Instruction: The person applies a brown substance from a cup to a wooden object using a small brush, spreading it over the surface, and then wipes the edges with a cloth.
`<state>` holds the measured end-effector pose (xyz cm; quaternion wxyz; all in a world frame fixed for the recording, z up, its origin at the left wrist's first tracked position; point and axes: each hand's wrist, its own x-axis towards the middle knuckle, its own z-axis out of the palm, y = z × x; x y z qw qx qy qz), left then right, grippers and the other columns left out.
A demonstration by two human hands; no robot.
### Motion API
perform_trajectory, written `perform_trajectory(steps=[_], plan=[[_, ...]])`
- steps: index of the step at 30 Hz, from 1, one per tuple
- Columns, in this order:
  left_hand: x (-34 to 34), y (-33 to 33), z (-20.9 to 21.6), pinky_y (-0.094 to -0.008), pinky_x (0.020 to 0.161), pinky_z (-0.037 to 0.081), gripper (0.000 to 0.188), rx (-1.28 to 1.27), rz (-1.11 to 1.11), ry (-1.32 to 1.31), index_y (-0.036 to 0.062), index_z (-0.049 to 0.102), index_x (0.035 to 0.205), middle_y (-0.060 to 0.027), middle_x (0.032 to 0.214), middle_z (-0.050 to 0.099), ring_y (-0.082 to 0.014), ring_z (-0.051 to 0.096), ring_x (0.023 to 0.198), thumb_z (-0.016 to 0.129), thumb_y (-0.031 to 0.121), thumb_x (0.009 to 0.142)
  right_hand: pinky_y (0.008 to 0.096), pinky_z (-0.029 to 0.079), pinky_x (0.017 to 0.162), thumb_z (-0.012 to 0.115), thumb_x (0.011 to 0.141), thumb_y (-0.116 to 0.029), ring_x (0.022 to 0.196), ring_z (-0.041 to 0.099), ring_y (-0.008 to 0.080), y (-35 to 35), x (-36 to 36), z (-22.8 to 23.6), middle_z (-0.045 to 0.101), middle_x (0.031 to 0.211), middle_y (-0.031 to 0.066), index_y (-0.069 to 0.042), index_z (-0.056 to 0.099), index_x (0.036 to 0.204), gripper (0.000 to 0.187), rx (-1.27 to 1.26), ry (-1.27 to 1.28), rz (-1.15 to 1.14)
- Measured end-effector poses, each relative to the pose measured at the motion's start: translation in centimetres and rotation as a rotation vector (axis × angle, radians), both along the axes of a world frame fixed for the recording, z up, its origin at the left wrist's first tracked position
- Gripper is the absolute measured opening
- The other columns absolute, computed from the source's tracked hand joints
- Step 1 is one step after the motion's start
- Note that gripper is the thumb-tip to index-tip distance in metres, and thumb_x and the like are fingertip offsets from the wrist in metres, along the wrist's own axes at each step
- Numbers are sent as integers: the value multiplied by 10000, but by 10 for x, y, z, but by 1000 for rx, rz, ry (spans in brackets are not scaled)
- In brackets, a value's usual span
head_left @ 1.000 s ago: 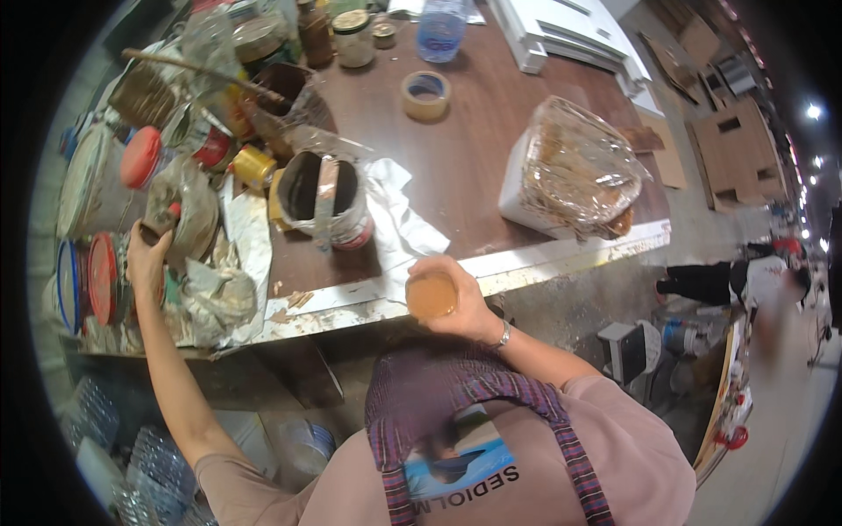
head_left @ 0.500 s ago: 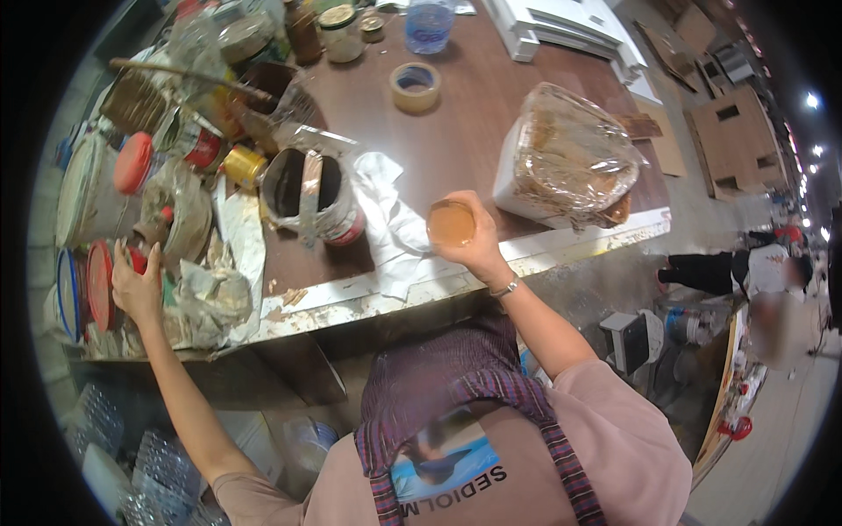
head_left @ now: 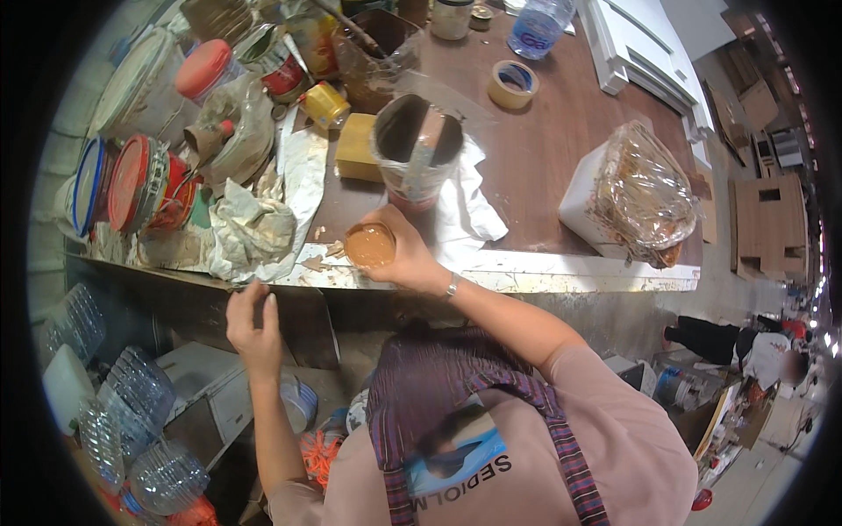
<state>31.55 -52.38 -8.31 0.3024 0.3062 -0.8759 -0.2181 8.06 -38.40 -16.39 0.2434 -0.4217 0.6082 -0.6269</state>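
Note:
My right hand is closed around a small cup of orange-brown liquid, held at the table's front edge. Just behind it stands a metal can with a flat strip across its dark mouth. Beside that can are a yellow block and a white cloth. My left hand hangs in front of the table edge, below a crumpled stained rag. Its fingers are bent with thumb and forefinger close together; anything between them is too small to make out.
Left on the table crowd a red-lidded can, a blue-rimmed lid and a yellow tin. Tape, a water bottle and a plastic-covered white tub stand farther right. Empty bottles lie below, left.
My left hand has drawn back from the red-lidded can to the table's front edge. My right hand has carried the cup leftward, in front of the metal can. The view has shifted left.

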Motion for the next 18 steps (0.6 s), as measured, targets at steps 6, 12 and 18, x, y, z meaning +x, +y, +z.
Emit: perform_trajectory(steps=[6,12,18], plan=[[36,31,-22,-336,749,522,202,244,71,-7,-34,681,1045,-142,905,689,-250,668,818,668,-30,843,373,459,933,802,574,-128,1034,556,305,-51,5,-13,536,1067,120,-31,559,1102,590,76,49,-27],[48,40,-35,-337,727,527,165,308,91,15,-43,691,1000,-143,867,700,-251,669,790,678,-34,837,307,449,977,812,607,-61,1085,568,208,-64,0,-23,550,1111,80,-28,563,1163,610,147,95,4],[44,36,-39,-315,717,504,152,322,26,62,-48,686,998,-131,846,693,-230,652,774,681,-19,849,301,447,991,844,607,-84,1094,577,196,-66,-8,-15,578,1132,78,-29,567,1187,645,177,34,124]])
